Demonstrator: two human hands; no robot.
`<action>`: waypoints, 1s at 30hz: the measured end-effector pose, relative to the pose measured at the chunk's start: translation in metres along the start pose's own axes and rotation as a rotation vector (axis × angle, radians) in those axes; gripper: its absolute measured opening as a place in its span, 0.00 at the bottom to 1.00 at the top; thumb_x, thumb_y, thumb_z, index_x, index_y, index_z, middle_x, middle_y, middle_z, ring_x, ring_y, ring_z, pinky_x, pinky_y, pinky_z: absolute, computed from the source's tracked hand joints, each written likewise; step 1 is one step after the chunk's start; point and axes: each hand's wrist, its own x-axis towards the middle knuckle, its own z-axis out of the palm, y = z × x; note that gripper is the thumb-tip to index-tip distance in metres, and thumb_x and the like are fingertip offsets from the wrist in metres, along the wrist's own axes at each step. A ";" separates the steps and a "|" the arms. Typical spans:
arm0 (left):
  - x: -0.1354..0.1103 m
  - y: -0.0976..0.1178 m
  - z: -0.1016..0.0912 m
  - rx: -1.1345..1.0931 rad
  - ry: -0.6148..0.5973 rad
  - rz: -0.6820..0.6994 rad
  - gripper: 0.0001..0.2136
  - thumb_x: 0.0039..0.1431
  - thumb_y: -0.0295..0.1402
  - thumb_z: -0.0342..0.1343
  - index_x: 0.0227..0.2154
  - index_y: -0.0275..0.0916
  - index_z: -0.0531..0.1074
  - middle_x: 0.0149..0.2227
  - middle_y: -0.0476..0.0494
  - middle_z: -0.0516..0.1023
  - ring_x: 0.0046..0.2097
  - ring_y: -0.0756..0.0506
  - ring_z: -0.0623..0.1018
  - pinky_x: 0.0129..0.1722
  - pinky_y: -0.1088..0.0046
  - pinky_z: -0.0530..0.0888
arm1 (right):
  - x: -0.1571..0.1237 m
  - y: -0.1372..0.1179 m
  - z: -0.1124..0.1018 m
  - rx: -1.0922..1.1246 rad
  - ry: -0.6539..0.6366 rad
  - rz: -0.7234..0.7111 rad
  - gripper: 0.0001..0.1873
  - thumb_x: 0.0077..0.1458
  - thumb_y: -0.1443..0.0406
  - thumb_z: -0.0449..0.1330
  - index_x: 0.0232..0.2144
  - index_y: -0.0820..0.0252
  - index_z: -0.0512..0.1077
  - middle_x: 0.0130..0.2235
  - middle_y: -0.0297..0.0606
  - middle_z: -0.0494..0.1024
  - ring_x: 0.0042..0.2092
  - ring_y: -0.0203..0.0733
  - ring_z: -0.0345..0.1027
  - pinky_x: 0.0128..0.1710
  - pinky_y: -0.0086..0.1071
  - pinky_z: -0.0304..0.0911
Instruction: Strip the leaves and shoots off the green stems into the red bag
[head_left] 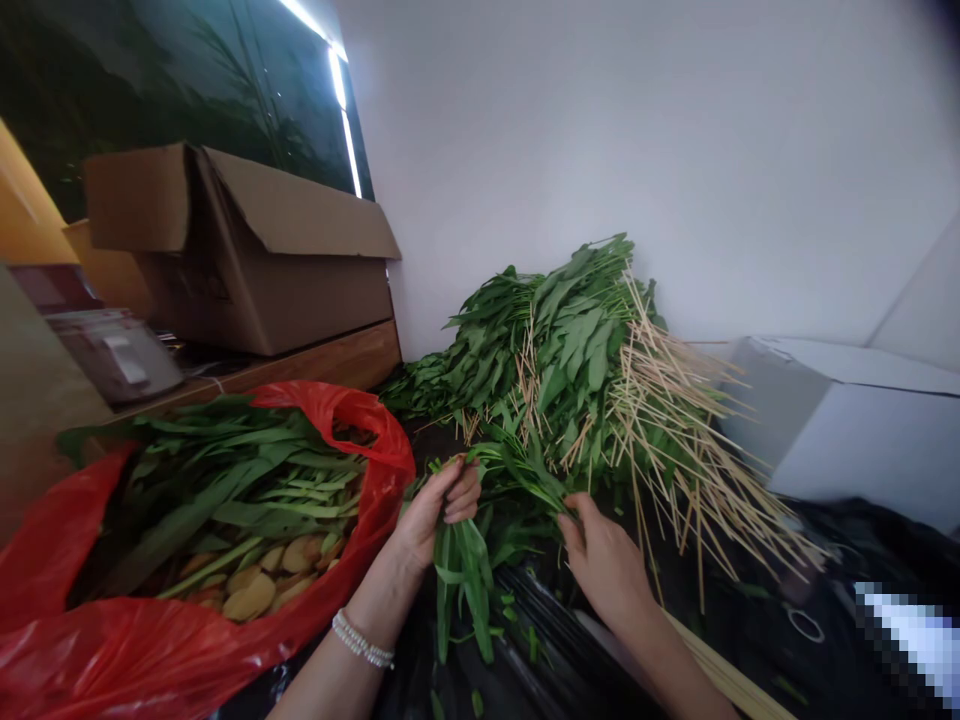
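Note:
My left hand (pixel 431 515) is closed around long, narrow leafy greens (pixel 463 580), which look like water spinach. Their leaves hang below my fist. To its right, my right hand (pixel 604 560) pinches the end of green stalks (pixel 529 472) that stretch between both hands. What lies inside the fingers is partly hidden. Just beyond, a big heap of greens on skewers (pixel 577 340) leans against the wall, with the bare wooden skewer ends (pixel 690 430) pointing right. More loose skewers (pixel 724 665) lie beneath my right forearm. Cut green bits are scattered on the black plastic (pixel 570 640) below.
An open red plastic bag (pixel 187 655) at left holds loose greens and round, pale slices. Behind it a cardboard box (pixel 315 300) and a lidded plastic tub (pixel 112 355) stand on a wooden ledge. A white box (pixel 862 440) is at right, before a white wall (pixel 637 120).

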 end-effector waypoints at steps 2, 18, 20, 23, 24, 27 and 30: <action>0.000 0.000 0.000 0.010 0.028 0.014 0.10 0.53 0.32 0.64 0.33 0.32 0.70 0.19 0.60 0.51 0.17 0.60 0.54 0.13 0.89 0.55 | 0.000 -0.002 -0.003 0.053 0.041 -0.023 0.09 0.63 0.61 0.50 0.37 0.55 0.69 0.30 0.36 0.77 0.32 0.45 0.73 0.31 0.34 0.61; 0.003 0.004 0.003 -0.127 0.272 0.002 0.12 0.60 0.33 0.58 0.24 0.36 0.63 0.32 0.47 0.72 0.27 0.54 0.74 0.24 0.81 0.75 | 0.002 -0.012 -0.021 0.937 0.052 0.335 0.19 0.57 0.47 0.52 0.29 0.55 0.66 0.23 0.32 0.73 0.26 0.39 0.66 0.27 0.30 0.59; 0.003 0.005 0.005 -0.169 0.268 -0.001 0.12 0.63 0.33 0.54 0.24 0.36 0.63 0.32 0.47 0.72 0.29 0.52 0.76 0.28 0.78 0.77 | 0.004 -0.015 -0.021 1.126 -0.022 0.396 0.20 0.53 0.46 0.56 0.26 0.55 0.64 0.22 0.31 0.72 0.24 0.37 0.65 0.24 0.29 0.58; 0.003 0.007 0.006 -0.254 0.222 -0.038 0.13 0.67 0.34 0.46 0.27 0.36 0.64 0.27 0.49 0.69 0.25 0.54 0.74 0.22 0.84 0.73 | 0.005 -0.018 -0.023 1.305 -0.100 0.515 0.21 0.48 0.46 0.61 0.26 0.55 0.64 0.21 0.31 0.73 0.23 0.37 0.68 0.22 0.28 0.56; 0.002 0.008 0.005 -0.288 0.214 -0.041 0.14 0.69 0.35 0.43 0.28 0.36 0.65 0.26 0.50 0.68 0.23 0.56 0.72 0.19 0.87 0.70 | 0.005 -0.019 -0.024 1.343 -0.120 0.550 0.21 0.47 0.46 0.62 0.26 0.56 0.64 0.22 0.31 0.74 0.23 0.38 0.69 0.22 0.28 0.57; -0.005 0.019 0.004 -0.399 0.202 0.018 0.17 0.71 0.34 0.35 0.32 0.34 0.66 0.23 0.52 0.66 0.18 0.60 0.67 0.14 0.92 0.63 | 0.004 -0.019 -0.027 1.424 -0.164 0.585 0.21 0.47 0.47 0.63 0.28 0.56 0.63 0.23 0.30 0.75 0.21 0.38 0.69 0.21 0.28 0.58; -0.020 0.044 0.008 -0.406 0.187 0.172 0.17 0.72 0.30 0.33 0.33 0.34 0.66 0.19 0.56 0.61 0.15 0.61 0.64 0.13 0.93 0.59 | 0.002 -0.019 -0.030 1.452 -0.182 0.571 0.20 0.48 0.49 0.63 0.28 0.56 0.62 0.24 0.29 0.75 0.19 0.35 0.67 0.20 0.27 0.57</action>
